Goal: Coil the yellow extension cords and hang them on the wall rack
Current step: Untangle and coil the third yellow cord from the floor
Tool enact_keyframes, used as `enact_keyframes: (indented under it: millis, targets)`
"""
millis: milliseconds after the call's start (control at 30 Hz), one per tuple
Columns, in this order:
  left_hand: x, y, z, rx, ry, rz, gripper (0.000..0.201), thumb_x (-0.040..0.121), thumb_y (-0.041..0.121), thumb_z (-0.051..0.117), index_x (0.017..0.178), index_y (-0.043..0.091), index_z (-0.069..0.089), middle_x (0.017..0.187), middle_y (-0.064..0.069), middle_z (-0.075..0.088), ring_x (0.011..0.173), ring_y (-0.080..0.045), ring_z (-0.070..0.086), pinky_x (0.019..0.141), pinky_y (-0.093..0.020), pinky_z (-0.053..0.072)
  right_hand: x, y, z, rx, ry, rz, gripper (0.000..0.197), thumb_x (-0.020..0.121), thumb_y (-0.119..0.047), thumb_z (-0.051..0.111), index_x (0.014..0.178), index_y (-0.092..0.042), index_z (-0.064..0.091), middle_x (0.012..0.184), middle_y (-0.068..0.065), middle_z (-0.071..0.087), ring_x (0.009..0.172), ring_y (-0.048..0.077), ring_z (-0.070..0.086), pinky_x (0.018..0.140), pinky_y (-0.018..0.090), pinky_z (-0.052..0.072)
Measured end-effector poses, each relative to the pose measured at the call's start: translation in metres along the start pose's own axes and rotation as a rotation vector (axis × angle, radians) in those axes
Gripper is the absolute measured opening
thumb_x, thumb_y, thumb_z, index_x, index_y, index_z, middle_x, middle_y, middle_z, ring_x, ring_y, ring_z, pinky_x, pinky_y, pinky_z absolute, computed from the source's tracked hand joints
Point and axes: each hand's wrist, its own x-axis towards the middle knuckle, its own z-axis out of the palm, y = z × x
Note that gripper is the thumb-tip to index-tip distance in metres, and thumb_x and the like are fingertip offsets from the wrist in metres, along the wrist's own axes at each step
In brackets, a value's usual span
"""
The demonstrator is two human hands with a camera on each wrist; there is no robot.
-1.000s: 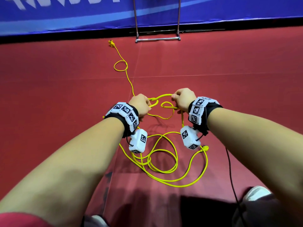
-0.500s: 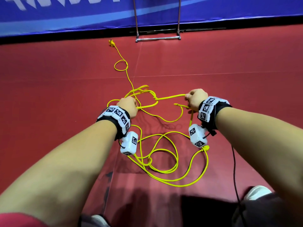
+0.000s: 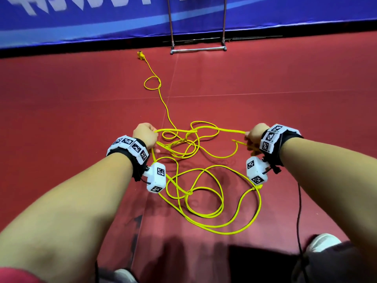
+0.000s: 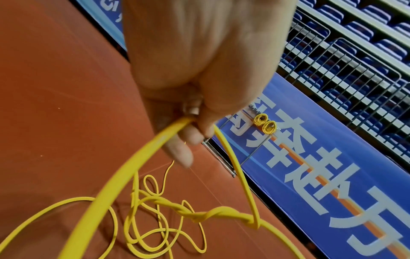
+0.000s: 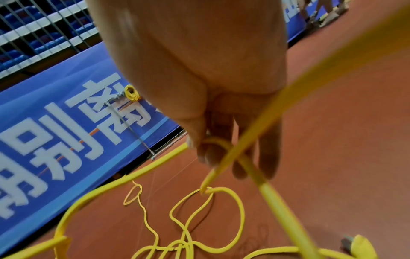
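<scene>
One thin yellow extension cord [image 3: 204,203] sprawls tangled on the red floor [image 3: 81,99], a twisted snarl stretched between left hand [image 3: 145,135] and right hand [image 3: 255,135], each gripping a strand. Untangling comes first; coiling, then the far metal rack [image 3: 197,50], follow.

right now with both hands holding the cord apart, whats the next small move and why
Probably work the twisted knot loose before coiling. The left hand and right hand each grip the yellow cord, stretched between them, and the strands wrap round each other near the middle; the left wrist view shows that twist clearly. More cord lies in tangled loops on the red floor.
</scene>
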Motion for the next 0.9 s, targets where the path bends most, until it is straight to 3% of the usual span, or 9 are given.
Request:
enact_keyframes:
  millis: [67,167,200,300,400,567,700,833,900]
  targets:
    - [-0.009,0.008,-0.002,-0.153,-0.175,0.036,0.021,0.095,-0.003,0.050,0.081,0.012,0.052,0.073,-0.011,0.055,0.037,-0.012,0.053,0.045,-0.044,0.058,-0.004,-0.001,0.006,-0.303,-0.075,-0.030,0.027,0.101,-0.016,0.051,0.105,0.003,0.070,0.092,0.013,0.067,0.073,0.025,0.057,0.059,0.027,0.048]
    - [-0.024,0.023,0.000,-0.220,-0.442,0.094,0.014,0.097,-0.004,0.051,0.090,0.008,0.052,0.075,-0.008,0.057,0.042,-0.010,0.056,0.053,-0.046,0.058,-0.017,-0.007,0.012,-0.530,-0.149,-0.150,0.031,0.097,-0.018,0.056,0.123,-0.004,0.063,0.101,0.008,0.067,0.075,0.018,0.060,0.045,0.019,0.042]
    - [-0.027,0.027,0.002,-0.220,-0.499,0.112,0.012,0.097,-0.004,0.052,0.092,0.007,0.052,0.075,-0.008,0.058,0.044,-0.011,0.056,0.056,-0.048,0.058,-0.018,-0.009,0.017,-0.552,-0.141,-0.201,0.038,0.096,-0.020,0.059,0.131,-0.008,0.058,0.111,0.007,0.065,0.089,0.021,0.062,0.052,0.020,0.044]
    - [-0.037,0.043,0.010,-0.166,-0.655,0.194,0.010,0.096,-0.003,0.053,0.095,0.006,0.052,0.075,-0.008,0.058,0.048,-0.012,0.056,0.058,-0.046,0.060,-0.017,-0.023,0.034,-0.441,-0.165,-0.364,0.063,0.094,-0.023,0.063,0.150,-0.017,0.035,0.146,0.009,0.049,0.131,0.023,0.049,0.100,0.026,0.041]
    - [-0.049,0.056,0.020,-0.092,-0.817,0.254,0.009,0.096,-0.003,0.055,0.095,0.005,0.054,0.073,-0.007,0.061,0.052,-0.015,0.057,0.061,-0.046,0.061,-0.020,-0.039,0.049,-0.387,-0.185,-0.483,0.065,0.098,-0.021,0.057,0.154,-0.012,0.026,0.152,0.009,0.041,0.137,0.022,0.042,0.108,0.025,0.030]
    - [-0.057,0.062,0.027,-0.048,-0.901,0.256,0.008,0.095,-0.005,0.055,0.097,0.003,0.054,0.071,-0.008,0.061,0.054,-0.016,0.060,0.061,-0.046,0.061,-0.025,-0.038,0.064,-0.474,-0.247,-0.448,0.030,0.099,-0.018,0.053,0.122,-0.004,0.065,0.103,0.012,0.070,0.093,0.025,0.066,0.081,0.028,0.048]
    - [-0.053,0.059,0.022,-0.085,-0.876,0.238,0.009,0.095,-0.006,0.054,0.098,0.002,0.054,0.072,-0.008,0.061,0.055,-0.014,0.061,0.061,-0.045,0.061,-0.022,-0.020,0.066,-0.277,-0.315,-0.280,0.016,0.099,-0.019,0.054,0.100,-0.006,0.064,0.081,0.013,0.067,0.063,0.024,0.062,0.050,0.020,0.050]
    - [-0.049,0.060,0.017,-0.113,-0.838,0.155,0.011,0.095,-0.008,0.052,0.097,0.002,0.055,0.074,-0.011,0.061,0.057,-0.017,0.062,0.071,-0.049,0.059,-0.020,-0.021,0.058,-0.035,-0.294,-0.201,0.024,0.097,-0.015,0.058,0.079,0.000,0.058,0.062,0.016,0.054,0.049,0.026,0.055,0.066,0.048,0.059]
    - [-0.052,0.062,0.015,-0.064,-0.847,0.105,0.013,0.092,-0.010,0.053,0.095,0.002,0.057,0.078,-0.016,0.063,0.062,-0.022,0.063,0.073,-0.046,0.057,-0.026,-0.033,0.053,0.096,-0.232,-0.180,0.023,0.097,-0.008,0.057,0.075,0.001,0.056,0.059,0.014,0.047,0.043,0.024,0.049,0.059,0.046,0.059]
